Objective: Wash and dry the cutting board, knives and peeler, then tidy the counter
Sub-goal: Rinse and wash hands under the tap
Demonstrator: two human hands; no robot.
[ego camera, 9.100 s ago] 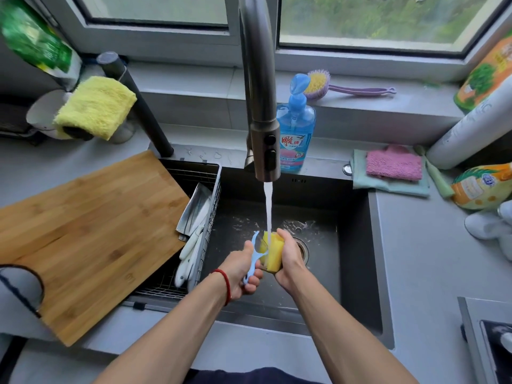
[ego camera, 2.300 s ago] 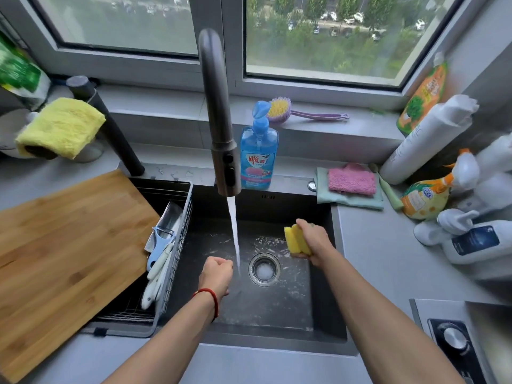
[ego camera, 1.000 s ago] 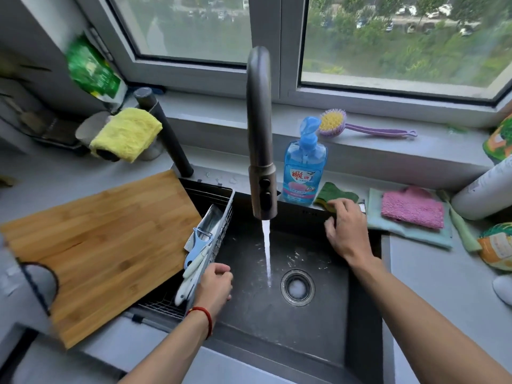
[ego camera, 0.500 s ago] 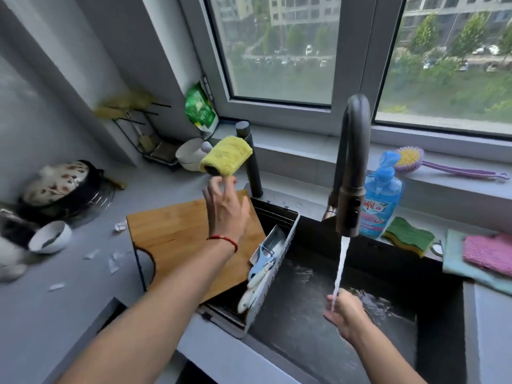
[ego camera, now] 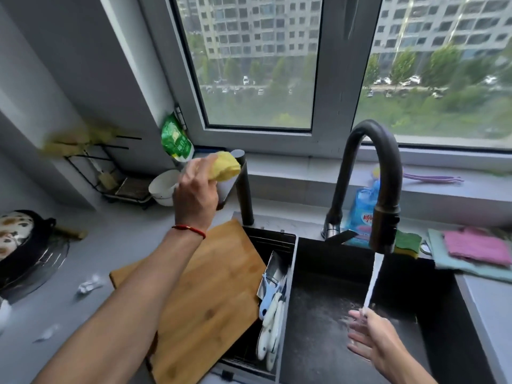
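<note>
1. Two hands are seen at work. The washing stage is judged largely complete: the knives (ego camera: 270,332) and the peeler (ego camera: 268,291) are found lying together in the drain basket (ego camera: 288,239) at the left end of the sink (ego camera: 327,261), white handles toward the viewer.
2. The cutting board (ego camera: 210,295) is found lying flat, partly on the counter (ego camera: 116,245) and partly over the basket's left side. Whether its surface is wet or dry cannot be told.
3. Drying is judged not yet done; no cloth is applied to any item. The counter is also judged untidied: small white scraps (ego camera: 87,284) are noted left of the board.
4. The tap (ego camera: 383,217) is observed running, so water is yet to be shut off.
5. Left hand (ego camera: 195,192): the arm is extended forward over the board, the hand raised near the window sill. The fingers are curled around a yellow cloth (ego camera: 224,169), which is held beside a dark post (ego camera: 245,189) at the basket's rear corner. It is judged that the cloth is fetched for drying.
6. Right hand (ego camera: 370,336): it is held low inside the sink beneath the stream of water, the fingers extended and slightly spread, nothing gripped. A rinse of the hand is inferred.
7. A green and yellow sponge (ego camera: 406,242) is noted on the sink's rear edge, beside a blue soap bottle (ego camera: 361,214).
</note>
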